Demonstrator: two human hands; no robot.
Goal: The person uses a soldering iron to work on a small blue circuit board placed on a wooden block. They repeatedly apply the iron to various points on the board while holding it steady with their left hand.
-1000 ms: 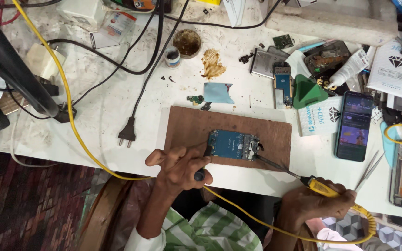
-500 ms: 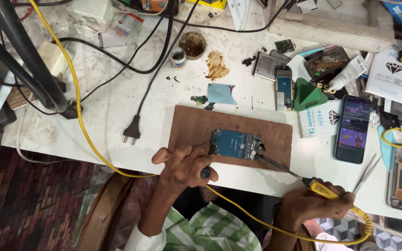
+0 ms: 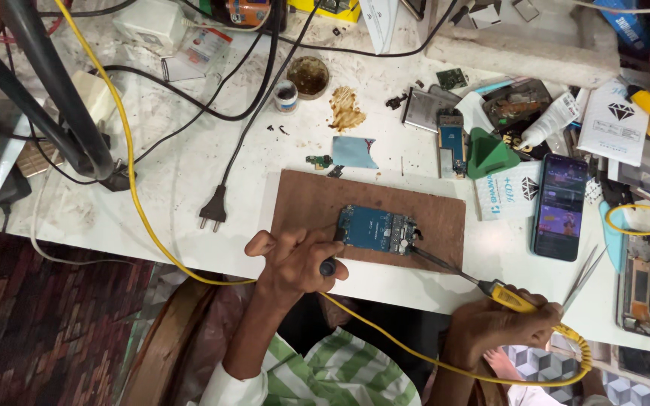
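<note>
Here the left hand [image 3: 295, 259] sits at the near edge of the brown board [image 3: 370, 218], fingers curled shut on a small dark tool [image 3: 328, 266], with its fingertips touching the left end of the blue circuit board [image 3: 378, 229]. That circuit board lies flat near the middle of the brown board, toward its near side. The right hand [image 3: 502, 323] is low on the right, clamped round the yellow handle of a soldering iron [image 3: 483, 284] (its metal tip reaches up and left to the circuit board's right end). A yellow cable [image 3: 137, 203] runs from the iron, loops under the hand and goes far left across the white worktop [image 3: 189, 173]. Right of the brown board a phone [image 3: 560, 207] lies face up with its screen lit, and tweezers [image 3: 584, 277] rest just beside the right hand. A black plug [image 3: 214, 210] lies left of the board, well apart from both hands.
</note>
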